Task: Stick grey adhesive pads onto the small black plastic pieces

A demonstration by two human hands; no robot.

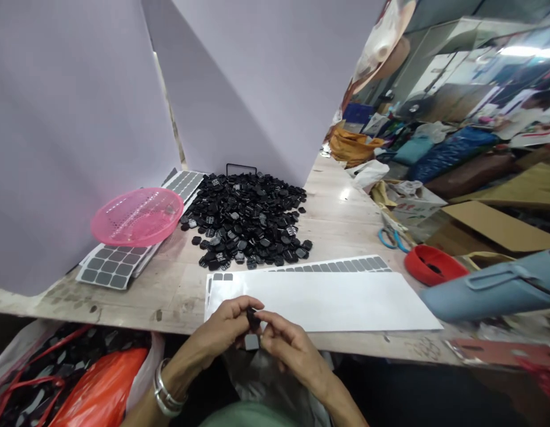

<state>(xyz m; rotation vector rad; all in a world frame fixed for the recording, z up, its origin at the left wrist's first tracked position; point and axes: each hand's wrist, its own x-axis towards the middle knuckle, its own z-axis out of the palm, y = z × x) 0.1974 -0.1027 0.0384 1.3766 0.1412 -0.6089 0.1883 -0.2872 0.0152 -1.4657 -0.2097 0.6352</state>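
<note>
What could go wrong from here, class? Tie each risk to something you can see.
The small black piece between the left hand and right hand could slip and fall, since they work at the table's front edge. The white sheet lies close beside them, so a wrist might drag it.

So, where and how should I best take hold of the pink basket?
Probably pinch the basket by its near rim, coming from the front: this curved edge faces you above the sheets, while a panel stands behind and the pile lies to its right.
</note>
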